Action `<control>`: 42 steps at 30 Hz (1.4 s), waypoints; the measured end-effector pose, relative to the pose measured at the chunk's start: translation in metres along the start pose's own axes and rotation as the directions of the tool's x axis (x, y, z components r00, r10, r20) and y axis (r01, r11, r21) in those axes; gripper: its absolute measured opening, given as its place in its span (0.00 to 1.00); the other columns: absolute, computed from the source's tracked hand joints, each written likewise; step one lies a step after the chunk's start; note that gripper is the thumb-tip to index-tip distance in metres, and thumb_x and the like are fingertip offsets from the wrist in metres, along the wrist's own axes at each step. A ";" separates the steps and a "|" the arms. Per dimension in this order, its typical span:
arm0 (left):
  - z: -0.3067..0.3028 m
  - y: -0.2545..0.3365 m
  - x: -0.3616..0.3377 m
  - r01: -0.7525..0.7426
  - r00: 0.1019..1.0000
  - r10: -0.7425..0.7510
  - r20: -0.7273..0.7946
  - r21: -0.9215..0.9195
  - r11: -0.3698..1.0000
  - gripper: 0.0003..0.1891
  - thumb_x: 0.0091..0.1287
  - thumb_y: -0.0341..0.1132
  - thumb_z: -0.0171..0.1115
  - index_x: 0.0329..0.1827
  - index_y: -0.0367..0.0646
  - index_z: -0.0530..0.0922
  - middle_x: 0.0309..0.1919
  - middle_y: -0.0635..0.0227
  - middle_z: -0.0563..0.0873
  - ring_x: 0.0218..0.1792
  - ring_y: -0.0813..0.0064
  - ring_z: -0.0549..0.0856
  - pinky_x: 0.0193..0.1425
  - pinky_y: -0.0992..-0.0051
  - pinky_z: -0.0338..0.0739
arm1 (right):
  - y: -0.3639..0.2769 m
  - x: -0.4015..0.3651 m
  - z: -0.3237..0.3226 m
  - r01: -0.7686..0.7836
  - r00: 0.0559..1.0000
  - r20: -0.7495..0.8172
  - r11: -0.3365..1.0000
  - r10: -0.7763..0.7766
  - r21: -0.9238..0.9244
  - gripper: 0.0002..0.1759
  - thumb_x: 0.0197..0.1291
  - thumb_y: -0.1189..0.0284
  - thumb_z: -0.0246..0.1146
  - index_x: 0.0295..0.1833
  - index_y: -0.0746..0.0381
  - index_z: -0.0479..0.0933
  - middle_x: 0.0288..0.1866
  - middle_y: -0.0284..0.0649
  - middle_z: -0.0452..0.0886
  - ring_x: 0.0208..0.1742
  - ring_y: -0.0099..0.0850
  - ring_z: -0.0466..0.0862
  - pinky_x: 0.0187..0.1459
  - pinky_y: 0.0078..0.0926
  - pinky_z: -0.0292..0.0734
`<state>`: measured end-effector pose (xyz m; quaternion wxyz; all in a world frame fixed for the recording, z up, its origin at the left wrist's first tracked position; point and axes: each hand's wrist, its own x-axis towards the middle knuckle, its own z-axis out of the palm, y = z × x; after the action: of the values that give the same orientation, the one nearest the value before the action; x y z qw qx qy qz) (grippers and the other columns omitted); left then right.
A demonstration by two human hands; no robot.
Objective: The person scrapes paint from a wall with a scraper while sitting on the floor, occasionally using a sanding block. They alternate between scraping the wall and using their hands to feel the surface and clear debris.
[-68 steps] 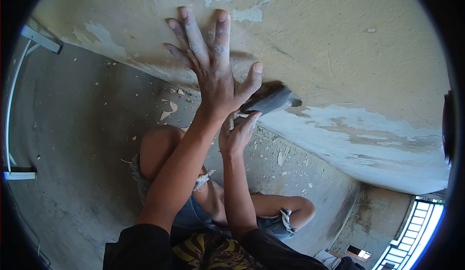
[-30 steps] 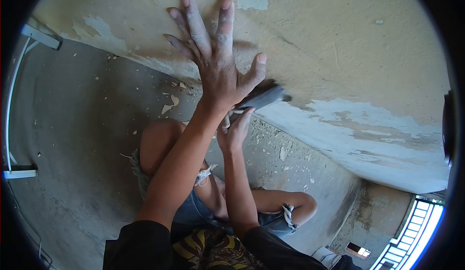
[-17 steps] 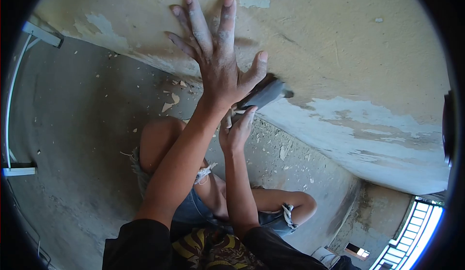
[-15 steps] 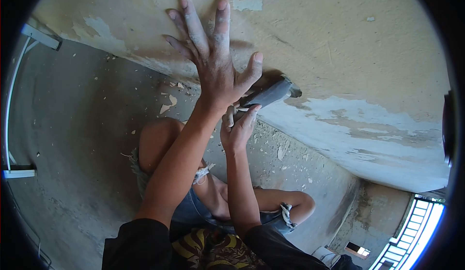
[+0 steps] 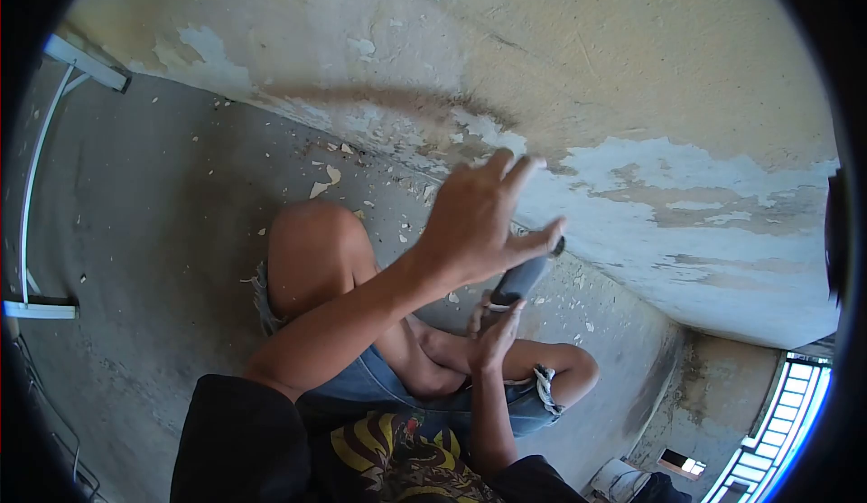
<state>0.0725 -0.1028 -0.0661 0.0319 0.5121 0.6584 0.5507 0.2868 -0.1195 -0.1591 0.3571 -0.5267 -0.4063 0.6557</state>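
Note:
My right hand (image 5: 495,336) is wrapped around the lower end of a dark grey hand tool (image 5: 521,282), held above my bent leg and tilted up toward the right. Its exact kind does not show. Near the tool's upper end is my left hand (image 5: 483,218), off the wall, with its fingers loosely bent and its thumb apart. That thumb overlaps the tip of the tool in this view. Behind both hands stands the wall (image 5: 361,15), its paint peeling and its lower part patchy with bare pale blue.
Loose paint flakes (image 5: 332,175) and crumbs lie on the grey floor (image 5: 163,232) along the wall's foot. A white metal frame (image 5: 41,178) stands at the left. At the lower right are a white bucket (image 5: 619,478) and a barred window (image 5: 777,413).
My left hand has come off the wall and down to the right, its fingers now bent. My right hand has drawn the tool away from the wall, lower and to the right.

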 end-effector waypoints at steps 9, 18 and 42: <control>0.069 0.001 -0.043 0.371 0.867 -0.088 0.491 -0.516 0.773 0.23 0.68 0.52 0.63 0.39 0.37 0.85 0.22 0.59 0.86 0.27 0.63 0.87 0.35 0.64 0.78 | -0.052 0.007 -0.034 0.303 0.947 0.021 0.867 -0.321 -0.397 0.23 0.76 0.50 0.49 0.52 0.62 0.69 0.25 0.33 0.70 0.19 0.18 0.70 0.18 0.16 0.63; 0.037 -0.012 -0.021 0.558 0.691 -0.150 0.707 -0.390 0.733 0.21 0.65 0.50 0.68 0.43 0.36 0.86 0.33 0.59 0.89 0.34 0.72 0.85 0.43 0.70 0.78 | -0.065 0.014 -0.042 0.399 0.917 0.199 0.827 -0.346 -0.397 0.25 0.75 0.53 0.53 0.54 0.68 0.69 0.23 0.33 0.71 0.17 0.18 0.70 0.18 0.17 0.65; 0.050 -0.032 -0.036 0.349 0.070 0.074 0.995 -0.094 0.932 0.32 0.72 0.59 0.53 0.49 0.31 0.81 0.39 0.50 0.87 0.39 0.59 0.85 0.47 0.63 0.76 | -0.060 0.022 -0.092 0.257 0.855 0.497 0.710 0.149 -0.655 0.37 0.60 0.46 0.68 0.58 0.70 0.75 0.33 0.38 0.83 0.33 0.23 0.82 0.33 0.24 0.75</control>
<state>0.0993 -0.0897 -0.1286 0.6005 0.6694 0.4117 0.1476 0.3757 -0.0607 -0.1237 0.0273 -0.4136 -0.7202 0.5563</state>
